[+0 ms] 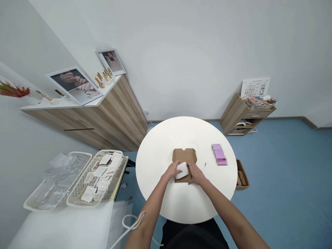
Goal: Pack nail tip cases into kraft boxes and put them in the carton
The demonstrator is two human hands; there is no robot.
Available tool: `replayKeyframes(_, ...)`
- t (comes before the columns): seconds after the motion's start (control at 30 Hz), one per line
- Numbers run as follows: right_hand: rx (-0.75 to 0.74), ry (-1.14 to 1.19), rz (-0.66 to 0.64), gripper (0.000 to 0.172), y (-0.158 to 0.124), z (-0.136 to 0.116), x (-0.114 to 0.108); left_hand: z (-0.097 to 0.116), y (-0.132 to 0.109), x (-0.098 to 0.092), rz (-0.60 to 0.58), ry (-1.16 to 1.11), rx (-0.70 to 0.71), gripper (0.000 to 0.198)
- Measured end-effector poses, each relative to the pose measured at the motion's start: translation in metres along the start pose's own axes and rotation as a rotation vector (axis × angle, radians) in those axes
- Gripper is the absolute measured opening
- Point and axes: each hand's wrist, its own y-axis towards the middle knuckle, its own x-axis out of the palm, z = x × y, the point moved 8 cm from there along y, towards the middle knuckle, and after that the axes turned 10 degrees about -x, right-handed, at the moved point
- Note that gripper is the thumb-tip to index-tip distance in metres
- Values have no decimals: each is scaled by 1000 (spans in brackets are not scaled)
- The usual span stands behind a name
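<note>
A white block [182, 170], perhaps foam, lies slanted across the open cardboard box [184, 155], and its near end sits inside the box's near half. The box's lid lies flat and open on the far side, with a small notch at its edge, so the block is not shut in. The left hand [171, 171] is on the block's left end, with its fingers [177, 167] curled over the top; whether they grip it, I cannot tell. The right hand [196, 173] is flat on the cardboard just beside the block, with its fingers [191, 167] extended and not closed on anything. The box sits near the near edge of the round white desk [158, 152]. To the right on the desk lies a pink package [219, 154], too blurred to read. Past the desk's right edge, a cardboard tray [242, 176] stands on the blue floor [285, 173]. To the left are a wire basket of paper sachets [103, 166] and a basket of clear plastic packets [58, 180].
</note>
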Motion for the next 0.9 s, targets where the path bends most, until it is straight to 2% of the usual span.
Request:
replayKeyframes(0.17, -10, 46, 54, 136, 1, 4, 0, 6, 3, 36, -29, 84, 35, 37)
replayKeyframes(0.33, -16, 19, 33, 132, 3, 4, 4, 6, 2, 55, 14, 144, 48, 46)
replayKeyframes(0.43, -18, 26, 34, 131, 4, 6, 5, 6, -5, 57, 124, 312, 87, 47)
replayKeyframes(0.57, -34, 41, 54, 127, 4, 5, 3, 15, -16, 57, 328, 584, 171, 37)
replayKeyframes(0.7, -41, 25, 68, 124, -1, 0, -3, 18, -21, 55, 424, 686, 163, 25)
replayKeyframes(0.77, -61, 25, 138, 114, -8, -4, -13, 18, -22, 52, 435, 672, 143, 23)
replayKeyframes(0.8, -70, 33, 199, 104, -12, -5, -22, 18, -23, 49, 440, 652, 142, 22)
replayKeyframes(0.9, 5, 111, 454, 61, -27, 5, -55, 21, -27, 32, 480, 499, 167, 17)
